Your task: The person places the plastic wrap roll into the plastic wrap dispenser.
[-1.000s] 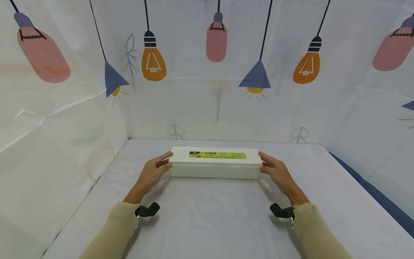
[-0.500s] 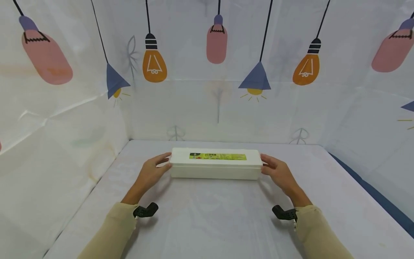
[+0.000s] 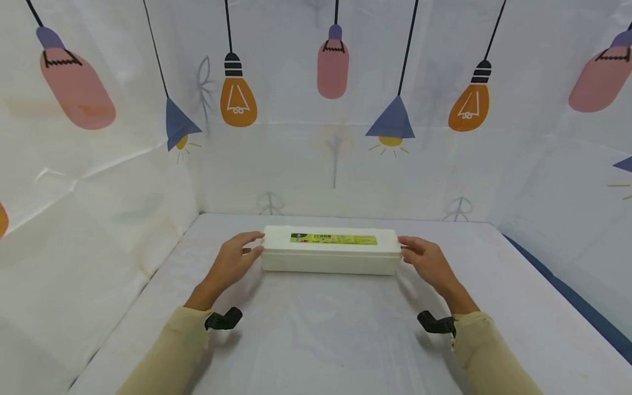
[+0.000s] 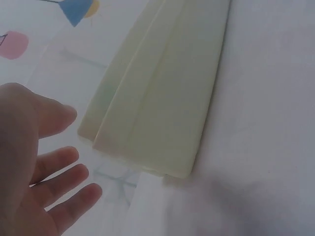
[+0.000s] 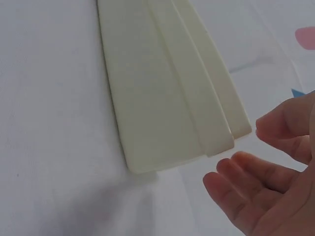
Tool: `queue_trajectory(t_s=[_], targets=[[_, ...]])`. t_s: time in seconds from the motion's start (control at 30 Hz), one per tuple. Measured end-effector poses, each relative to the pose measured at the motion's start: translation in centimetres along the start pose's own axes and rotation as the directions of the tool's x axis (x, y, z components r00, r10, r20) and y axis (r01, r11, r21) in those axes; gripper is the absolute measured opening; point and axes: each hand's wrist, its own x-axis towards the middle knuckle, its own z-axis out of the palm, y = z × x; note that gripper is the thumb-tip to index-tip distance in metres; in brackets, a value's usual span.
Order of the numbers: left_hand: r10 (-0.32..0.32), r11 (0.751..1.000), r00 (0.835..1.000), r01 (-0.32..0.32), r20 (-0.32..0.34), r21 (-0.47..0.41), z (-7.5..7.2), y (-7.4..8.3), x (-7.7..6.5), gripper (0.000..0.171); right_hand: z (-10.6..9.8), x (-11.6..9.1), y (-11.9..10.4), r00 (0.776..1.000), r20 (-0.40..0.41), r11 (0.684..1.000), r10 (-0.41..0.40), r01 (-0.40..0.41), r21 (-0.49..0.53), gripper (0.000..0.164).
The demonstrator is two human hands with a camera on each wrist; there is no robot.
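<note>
A long white box (image 3: 332,261) with a lid and a yellow-green label (image 3: 333,239) stands on the white tabletop, one long side towards me. At its left end is my left hand (image 3: 231,263), thumb and fingers spread apart. A small gap separates those fingers from the box end (image 4: 152,113) in the left wrist view. My right hand (image 3: 430,264) is at the other end, its fingers slightly bent and held apart. In the right wrist view its fingertips (image 5: 268,129) are just off the box corner (image 5: 221,140). Neither hand grips anything.
White sheeting printed with lamps and bulbs (image 3: 238,101) hangs behind the table and along both sides. The white tabletop (image 3: 321,329) stretches towards me in front of the box. Each wrist carries a black camera mount (image 3: 224,319).
My right hand has drawn slightly outward from the box's right end. The left hand has barely shifted. The box stays in place, and the head view has tilted a little.
</note>
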Motion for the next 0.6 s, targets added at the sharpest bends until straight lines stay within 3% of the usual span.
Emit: queue_trajectory(t_s=[0.13,0.33,0.6], targets=[[0.070,0.994,0.998,-0.070,0.003,0.089,-0.2,0.5,0.1,0.038,-0.2,0.1,-0.9,0.999,-0.034,0.992,-0.008,0.003,-0.129,0.041],[0.107,0.969,0.994,-0.113,0.038,0.218,-0.3,1.3,0.3,0.043,-0.3,0.0,-2.3,0.997,-0.049,0.949,-0.057,0.039,-0.312,0.043],[0.167,0.900,0.981,-0.193,0.101,0.391,-0.6,2.3,0.3,0.062,-0.5,-0.1,-3.3,0.991,0.028,0.834,-0.134,0.128,-0.537,0.057]])
